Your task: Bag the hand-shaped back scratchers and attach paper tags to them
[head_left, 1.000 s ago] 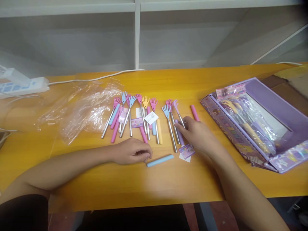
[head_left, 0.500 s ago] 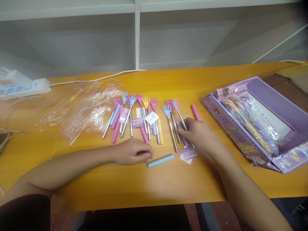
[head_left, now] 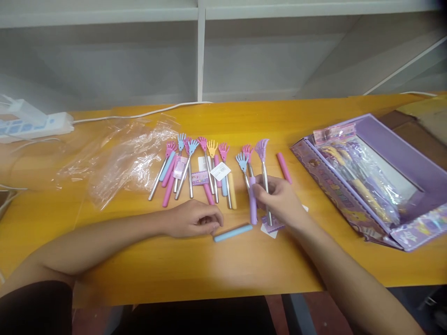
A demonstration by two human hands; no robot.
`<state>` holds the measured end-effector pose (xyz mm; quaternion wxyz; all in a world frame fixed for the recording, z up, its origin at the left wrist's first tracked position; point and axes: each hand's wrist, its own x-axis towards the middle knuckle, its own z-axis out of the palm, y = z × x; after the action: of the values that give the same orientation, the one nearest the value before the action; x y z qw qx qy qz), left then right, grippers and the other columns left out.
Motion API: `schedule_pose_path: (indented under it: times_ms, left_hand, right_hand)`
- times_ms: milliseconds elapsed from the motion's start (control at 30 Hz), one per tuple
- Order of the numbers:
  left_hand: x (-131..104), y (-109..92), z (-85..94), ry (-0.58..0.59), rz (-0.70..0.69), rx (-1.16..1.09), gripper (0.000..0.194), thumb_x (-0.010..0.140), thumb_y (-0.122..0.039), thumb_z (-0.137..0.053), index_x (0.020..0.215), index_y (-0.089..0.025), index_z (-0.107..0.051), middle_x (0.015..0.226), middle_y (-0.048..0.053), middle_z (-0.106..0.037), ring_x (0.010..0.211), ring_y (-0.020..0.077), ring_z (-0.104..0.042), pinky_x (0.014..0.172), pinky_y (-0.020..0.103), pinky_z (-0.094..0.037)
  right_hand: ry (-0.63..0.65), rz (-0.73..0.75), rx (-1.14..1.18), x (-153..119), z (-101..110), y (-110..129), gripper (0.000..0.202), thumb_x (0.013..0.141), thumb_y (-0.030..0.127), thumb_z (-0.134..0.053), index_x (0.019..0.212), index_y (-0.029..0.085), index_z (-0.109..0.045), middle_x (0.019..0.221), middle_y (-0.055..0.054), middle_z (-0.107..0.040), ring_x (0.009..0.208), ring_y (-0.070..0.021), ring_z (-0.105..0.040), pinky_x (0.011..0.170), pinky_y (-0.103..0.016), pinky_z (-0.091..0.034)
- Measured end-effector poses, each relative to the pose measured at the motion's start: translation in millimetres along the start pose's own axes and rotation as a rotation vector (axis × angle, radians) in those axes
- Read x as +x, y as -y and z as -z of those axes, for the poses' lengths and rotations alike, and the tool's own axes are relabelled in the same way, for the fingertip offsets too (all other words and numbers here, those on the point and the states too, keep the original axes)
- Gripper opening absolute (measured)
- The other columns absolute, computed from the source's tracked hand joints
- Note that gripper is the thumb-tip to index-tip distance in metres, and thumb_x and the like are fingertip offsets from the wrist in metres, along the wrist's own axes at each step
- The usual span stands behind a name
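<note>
My right hand (head_left: pixel 279 197) grips a back scratcher (head_left: pixel 263 163) with a purple hand-shaped head and a metal rod, along with a purple handle tube (head_left: pixel 253 202). Beneath that hand lie a purple label card (head_left: pixel 272 225) and white paper, partly covered. My left hand (head_left: pixel 195 219) rests on the table with its fingers curled in and nothing visible in them. Just right of its fingertips is a blue handle tube (head_left: pixel 233 233). A blue-headed back scratcher (head_left: pixel 242 161) and a pink-headed one (head_left: pixel 247 151) lie left of the held one, partly hidden by the purple tube.
Several more back scratchers (head_left: pixel 190 153), loose tubes and tags lie in a row beyond my left hand. Clear plastic bags (head_left: pixel 122 163) and a white power strip (head_left: pixel 56 124) are at left. A purple display box (head_left: pixel 335 200) with wrapped scratchers stands at right, near a pink tube (head_left: pixel 284 167).
My right hand has lifted the purple back scratcher and purple tube slightly off the table. The scratcher head has turned to show its fingers. My left hand has stayed in place.
</note>
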<state>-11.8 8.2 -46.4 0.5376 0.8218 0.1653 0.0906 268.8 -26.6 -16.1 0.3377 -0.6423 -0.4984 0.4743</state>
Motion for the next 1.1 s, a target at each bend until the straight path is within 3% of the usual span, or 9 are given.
schedule_pose_path:
  times_ms: [133, 300, 467, 600, 800, 1000, 1100]
  left_hand:
    - [-1, -2, 0.7, -0.008, 0.046, -0.091, 0.024, 0.107, -0.04, -0.063, 0.117, -0.019, -0.069, 0.096, 0.006, -0.08, 0.08, 0.0146, -0.073, 0.073, 0.024, -0.055]
    - [3, -10, -1.9, -0.018, 0.13, -0.194, 0.036, 0.102, -0.05, -0.071, 0.118, -0.019, -0.069, 0.095, 0.006, -0.079, 0.078, 0.0152, -0.073, 0.072, 0.024, -0.056]
    - [5, -7, -2.7, -0.062, 0.174, -0.201, 0.029, 0.104, -0.045, -0.068, 0.111, -0.017, -0.07, 0.092, 0.005, -0.078, 0.078, 0.0156, -0.072, 0.07, 0.023, -0.053]
    - [3, -2, 3.1, -0.054, 0.129, -0.24, 0.022, 0.107, -0.038, -0.06, 0.104, -0.016, -0.066, 0.089, 0.003, -0.074, 0.074, 0.014, -0.067, 0.069, 0.023, -0.05]
    - [0, -1, 8.7, -0.03, 0.04, -0.383, 0.044, 0.112, -0.054, -0.047, 0.092, -0.017, -0.06, 0.073, 0.001, -0.063, 0.066, 0.0142, -0.06, 0.068, 0.027, -0.049]
    - [-1, 4, 4.3, -0.088, 0.068, -0.561, 0.043, 0.111, -0.056, -0.05, 0.108, -0.015, -0.063, 0.074, 0.001, -0.062, 0.067, 0.0157, -0.06, 0.068, 0.03, -0.053]
    - [-1, 6, 3.3, -0.094, 0.075, -0.593, 0.042, 0.111, -0.055, -0.051, 0.114, -0.015, -0.061, 0.071, -0.001, -0.059, 0.067, 0.0156, -0.061, 0.069, 0.03, -0.052]
  right_hand:
    - [-0.006, 0.07, 0.221, -11, -29, 0, 0.033, 0.083, 0.053, -0.073, 0.086, 0.022, -0.059, 0.054, 0.008, -0.046, 0.044, -0.0104, -0.039, 0.043, -0.026, -0.032]
    - [-0.026, 0.145, 0.271, -18, -51, 4, 0.03, 0.083, 0.047, -0.076, 0.089, 0.022, -0.06, 0.059, 0.007, -0.052, 0.049, -0.0107, -0.045, 0.048, -0.025, -0.038]
    - [0.038, 0.191, 0.287, -20, -61, 0, 0.031, 0.092, 0.05, -0.075, 0.098, 0.022, -0.062, 0.063, 0.006, -0.054, 0.051, -0.011, -0.049, 0.048, -0.024, -0.041]
    - [0.071, 0.165, 0.349, -19, -57, -6, 0.039, 0.099, 0.061, -0.068, 0.095, 0.023, -0.059, 0.065, 0.006, -0.056, 0.04, -0.0089, -0.047, 0.037, -0.023, -0.038]
    - [0.041, 0.113, 0.58, -7, -33, -19, 0.045, 0.099, 0.063, -0.066, 0.085, 0.02, -0.065, 0.057, 0.006, -0.053, 0.035, -0.0088, -0.048, 0.033, -0.021, -0.035]
    - [-0.067, 0.114, 0.809, 7, -16, -21, 0.031, 0.093, 0.048, -0.076, 0.083, 0.02, -0.067, 0.06, 0.008, -0.039, 0.037, -0.0065, -0.044, 0.036, -0.019, -0.031]
    - [-0.057, 0.151, 0.872, 8, -15, -20, 0.029, 0.094, 0.046, -0.075, 0.083, 0.021, -0.066, 0.06, 0.007, -0.043, 0.039, -0.006, -0.042, 0.04, -0.02, -0.032]
